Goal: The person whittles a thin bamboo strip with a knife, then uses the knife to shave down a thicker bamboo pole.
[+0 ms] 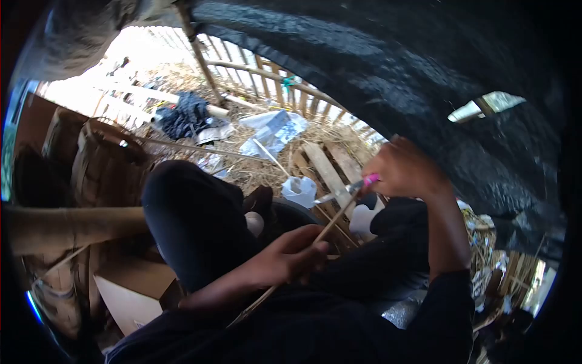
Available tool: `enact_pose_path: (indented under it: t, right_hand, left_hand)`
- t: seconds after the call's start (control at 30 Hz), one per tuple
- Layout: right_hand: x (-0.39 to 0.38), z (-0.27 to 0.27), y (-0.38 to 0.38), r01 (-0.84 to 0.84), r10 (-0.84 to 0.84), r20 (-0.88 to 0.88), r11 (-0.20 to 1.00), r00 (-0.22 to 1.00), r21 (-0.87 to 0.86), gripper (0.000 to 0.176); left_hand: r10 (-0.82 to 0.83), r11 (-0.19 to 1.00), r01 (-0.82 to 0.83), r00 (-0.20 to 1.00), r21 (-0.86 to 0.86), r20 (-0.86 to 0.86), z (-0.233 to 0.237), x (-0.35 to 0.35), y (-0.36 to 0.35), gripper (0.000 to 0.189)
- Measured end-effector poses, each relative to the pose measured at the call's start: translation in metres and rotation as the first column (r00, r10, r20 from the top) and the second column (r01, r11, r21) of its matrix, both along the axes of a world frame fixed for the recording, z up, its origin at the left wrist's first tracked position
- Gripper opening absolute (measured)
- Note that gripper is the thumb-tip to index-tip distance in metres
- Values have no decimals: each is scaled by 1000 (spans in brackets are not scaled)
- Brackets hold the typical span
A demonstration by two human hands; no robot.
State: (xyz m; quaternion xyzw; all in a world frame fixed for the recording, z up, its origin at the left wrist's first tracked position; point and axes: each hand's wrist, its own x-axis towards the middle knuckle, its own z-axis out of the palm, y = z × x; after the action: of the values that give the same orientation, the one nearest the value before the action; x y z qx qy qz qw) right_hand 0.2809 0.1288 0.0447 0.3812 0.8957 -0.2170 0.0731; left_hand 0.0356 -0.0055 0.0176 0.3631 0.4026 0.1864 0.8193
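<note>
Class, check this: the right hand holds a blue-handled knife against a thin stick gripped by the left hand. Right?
Not quite: the head view shows pink, not blue. The right hand holds a pink-handled knife against the thin stick gripped by the left hand.

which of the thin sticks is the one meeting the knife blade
The thin stick gripped in the left hand, slanting up to the pink-handled knife in the right hand. The other sticks lie loose on the straw beyond the knees.
</note>
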Motion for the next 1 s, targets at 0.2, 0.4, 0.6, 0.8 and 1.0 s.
enact_pose_path:
  t: [0.2,0.4,0.6,0.8,1.0]
  right_hand:
    - [6,6,-7,-78,73,-64,994,995,-79,22]
    - [-8,20,-14,-92,94,15,991,995,-101,31]
    - [-17,2,-23,-122,117,-133,992,984,-32,43]
    - [-13,30,-23,106,-107,-90,994,990,-24,24]
    - [1,-3,-31,184,-160,-345,982,925,38,16]
  left_hand:
    - [-133,946,89,983,313,123,-44,11,-20,45]
    - [-209,964,180,968,196,139,-15,0,-15,44]
    - [-92,994,84,986,63,136,-29,5,-21,40]
    - [64,984,-82,991,157,120,-38,-3,-24,39]
    - [-125,992,126,991,-29,49,5,-13,-2,46]
